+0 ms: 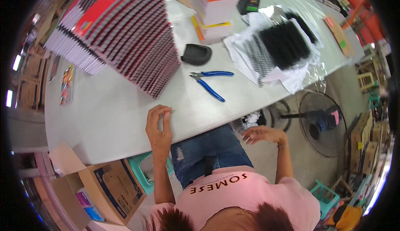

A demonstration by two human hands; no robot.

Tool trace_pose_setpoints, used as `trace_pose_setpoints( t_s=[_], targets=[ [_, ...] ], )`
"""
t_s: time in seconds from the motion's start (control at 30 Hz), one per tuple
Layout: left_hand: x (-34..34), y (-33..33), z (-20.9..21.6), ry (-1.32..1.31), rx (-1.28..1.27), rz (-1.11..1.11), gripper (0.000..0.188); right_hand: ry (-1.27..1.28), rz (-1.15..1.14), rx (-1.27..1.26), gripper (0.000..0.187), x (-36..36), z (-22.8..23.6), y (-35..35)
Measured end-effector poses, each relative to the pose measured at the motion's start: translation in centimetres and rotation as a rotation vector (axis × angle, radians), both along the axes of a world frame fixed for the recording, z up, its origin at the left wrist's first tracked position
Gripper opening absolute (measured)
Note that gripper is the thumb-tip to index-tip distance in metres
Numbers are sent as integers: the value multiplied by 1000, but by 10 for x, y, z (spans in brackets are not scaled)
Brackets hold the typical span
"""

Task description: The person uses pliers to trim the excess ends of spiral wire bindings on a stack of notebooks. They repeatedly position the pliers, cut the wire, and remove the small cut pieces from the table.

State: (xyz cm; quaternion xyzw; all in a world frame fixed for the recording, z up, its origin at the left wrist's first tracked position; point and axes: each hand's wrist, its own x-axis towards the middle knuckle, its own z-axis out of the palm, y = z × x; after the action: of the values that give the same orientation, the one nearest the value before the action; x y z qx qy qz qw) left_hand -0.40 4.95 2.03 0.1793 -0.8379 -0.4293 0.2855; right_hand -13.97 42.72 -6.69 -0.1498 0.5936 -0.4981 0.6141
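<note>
My left hand (159, 127) is at the table's near edge, its thumb and fingertips brought together in a pinch. Whatever may be between the tips is too small to make out. Off the table's edge, my right hand (262, 135) hangs in the air with loosely bent fingers and holds nothing. Beyond my left hand leans a tall stack of spiral-bound notebooks (137, 43) with red covers. Blue-handled cutting pliers (212, 83) lie on the table with their handles spread. Just behind them sits a small black tray-like piece (196, 54).
At the right, black spiral binding coils (283, 45) lie on white wrapping. A tape dispenser (249, 2) stands beside a paper stack (212, 6) at the back. An open cardboard box (112, 189) is below left, a floor fan (321, 122) right, and a green stool (141, 170) under the table.
</note>
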Motion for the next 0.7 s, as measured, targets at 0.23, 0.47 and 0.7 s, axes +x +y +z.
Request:
trace_pose_setpoints(
  t_s=[0.23, 0.47, 0.7],
  targets=[
    [-8, -47, 28, 342, 355, 239, 22, 1167, -216, -223, 69, -13, 124, -140],
    [-26, -82, 119, 594, 236, 193, 27, 1566, -284, 52, 85, -36, 76, -188],
    [-43, -85, 148, 670, 225, 47, 25, 1669, -299, 8, 64, -36, 70, -189]
  ],
)
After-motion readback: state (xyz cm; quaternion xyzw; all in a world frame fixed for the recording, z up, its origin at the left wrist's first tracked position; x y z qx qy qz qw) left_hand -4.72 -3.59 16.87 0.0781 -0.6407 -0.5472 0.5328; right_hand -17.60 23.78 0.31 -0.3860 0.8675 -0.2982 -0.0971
